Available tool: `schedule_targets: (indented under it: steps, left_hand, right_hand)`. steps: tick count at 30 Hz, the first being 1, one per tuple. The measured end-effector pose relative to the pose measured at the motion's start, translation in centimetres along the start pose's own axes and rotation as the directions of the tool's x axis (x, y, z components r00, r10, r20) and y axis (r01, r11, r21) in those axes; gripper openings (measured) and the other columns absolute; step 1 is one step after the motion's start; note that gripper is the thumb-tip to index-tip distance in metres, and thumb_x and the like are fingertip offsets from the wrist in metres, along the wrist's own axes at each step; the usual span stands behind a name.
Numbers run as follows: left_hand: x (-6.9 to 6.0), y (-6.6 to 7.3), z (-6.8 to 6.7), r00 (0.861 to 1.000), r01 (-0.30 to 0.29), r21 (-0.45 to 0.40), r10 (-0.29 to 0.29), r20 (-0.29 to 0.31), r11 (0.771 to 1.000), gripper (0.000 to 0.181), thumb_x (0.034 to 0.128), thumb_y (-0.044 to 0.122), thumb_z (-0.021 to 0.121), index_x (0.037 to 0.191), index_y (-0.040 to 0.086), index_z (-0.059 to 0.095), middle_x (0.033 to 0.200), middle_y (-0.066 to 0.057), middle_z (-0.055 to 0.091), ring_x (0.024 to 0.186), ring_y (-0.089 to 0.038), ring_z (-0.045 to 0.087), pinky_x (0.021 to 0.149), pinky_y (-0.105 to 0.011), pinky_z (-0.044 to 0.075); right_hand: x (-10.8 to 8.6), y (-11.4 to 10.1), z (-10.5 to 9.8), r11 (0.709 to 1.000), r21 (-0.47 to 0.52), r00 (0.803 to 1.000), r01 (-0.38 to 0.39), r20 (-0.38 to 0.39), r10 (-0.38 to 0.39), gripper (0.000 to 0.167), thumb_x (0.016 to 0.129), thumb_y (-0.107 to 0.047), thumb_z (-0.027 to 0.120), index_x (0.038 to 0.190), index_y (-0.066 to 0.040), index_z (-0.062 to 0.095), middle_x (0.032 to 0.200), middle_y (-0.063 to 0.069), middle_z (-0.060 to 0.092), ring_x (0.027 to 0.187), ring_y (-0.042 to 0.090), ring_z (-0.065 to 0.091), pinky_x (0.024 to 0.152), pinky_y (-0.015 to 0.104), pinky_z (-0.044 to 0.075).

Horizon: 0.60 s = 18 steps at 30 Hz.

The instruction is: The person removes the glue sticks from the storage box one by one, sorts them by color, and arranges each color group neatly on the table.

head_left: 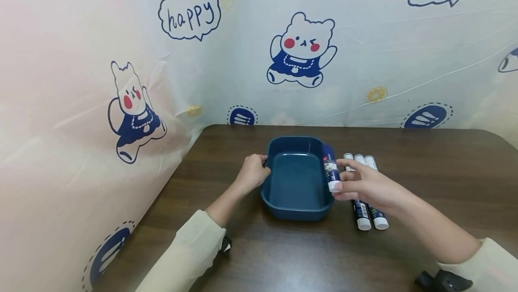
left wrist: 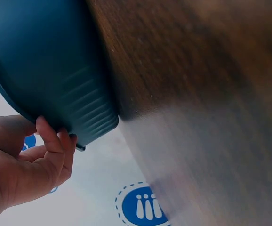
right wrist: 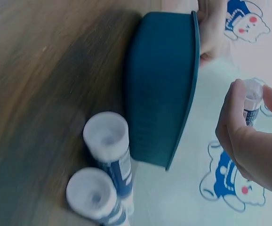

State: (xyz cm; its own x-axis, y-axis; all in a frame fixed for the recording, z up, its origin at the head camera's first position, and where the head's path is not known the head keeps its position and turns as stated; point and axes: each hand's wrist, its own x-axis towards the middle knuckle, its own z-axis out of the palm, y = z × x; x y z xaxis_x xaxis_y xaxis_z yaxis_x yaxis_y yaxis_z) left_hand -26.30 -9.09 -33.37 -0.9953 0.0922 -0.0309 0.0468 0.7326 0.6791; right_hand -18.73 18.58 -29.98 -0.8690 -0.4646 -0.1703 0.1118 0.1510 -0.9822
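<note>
A dark blue plastic bin stands on the table. The left hand grips its left rim, with fingers curled against the outer wall in the left wrist view. Over the right rim of the bin, the right hand pinches a glue stick between thumb and fingers. That glue stick is blue, its white end toward the wearer; the right wrist view shows this white end between the fingertips. More blue-and-white glue sticks lie side by side right of the bin, partly hidden behind the right hand.
The brown wooden table reaches back to a pale printed cloth with cartoon bears. This cloth also hangs along the left side. A black device is strapped at the right wrist.
</note>
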Motion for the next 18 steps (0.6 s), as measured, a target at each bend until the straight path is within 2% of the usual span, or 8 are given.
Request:
schedule_targets:
  steps: [5,10,13,18]
  left_hand:
    - [0.0,-0.1,0.0,1.000,-0.012,0.005,0.012,-0.003,1.000,0.041,0.0888,0.001,0.055,0.129,-0.005,0.049,0.120,-0.018,0.056,0.068,-0.017,0.059,0.058,-0.022,0.049]
    - [0.1,-0.2,0.0,1.000,-0.012,0.016,0.012,-0.007,1.000,0.041,0.0887,0.002,0.055,0.129,-0.006,0.049,0.124,-0.019,0.055,0.075,-0.019,0.059,0.061,-0.023,0.050]
    - [0.1,-0.2,0.0,1.000,-0.009,0.024,0.009,-0.009,1.000,0.041,0.0884,0.001,0.055,0.129,-0.006,0.050,0.121,-0.018,0.056,0.073,-0.019,0.059,0.058,-0.023,0.049]
    - [0.1,-0.2,0.0,1.000,-0.029,0.033,0.029,-0.009,0.999,0.041,0.0878,0.001,0.055,0.128,-0.006,0.050,0.114,-0.018,0.058,0.064,-0.017,0.057,0.053,-0.021,0.045]
  right_hand:
    - [-1.5,0.6,-1.5,0.999,-0.028,0.999,-0.020,-0.037,0.019,0.084,0.087,-0.015,0.062,0.146,-0.001,0.004,0.130,0.031,0.033,0.099,0.029,0.058,0.088,0.039,0.046]
    - [-2.8,1.4,-3.1,0.996,-0.069,0.997,-0.051,-0.057,0.047,0.085,0.088,-0.016,0.061,0.145,-0.001,0.001,0.134,0.033,0.026,0.100,0.027,0.058,0.092,0.046,0.041]
    - [-3.5,2.0,-4.0,0.996,-0.072,0.998,-0.044,-0.056,0.040,0.084,0.089,-0.013,0.060,0.144,0.002,-0.001,0.125,0.030,0.034,0.099,0.027,0.059,0.090,0.043,0.044]
    - [-4.5,3.3,-5.3,0.998,-0.063,1.000,0.002,-0.025,-0.003,0.079,0.090,-0.006,0.055,0.141,0.008,-0.003,0.108,0.019,0.047,0.096,0.026,0.059,0.082,0.032,0.049]
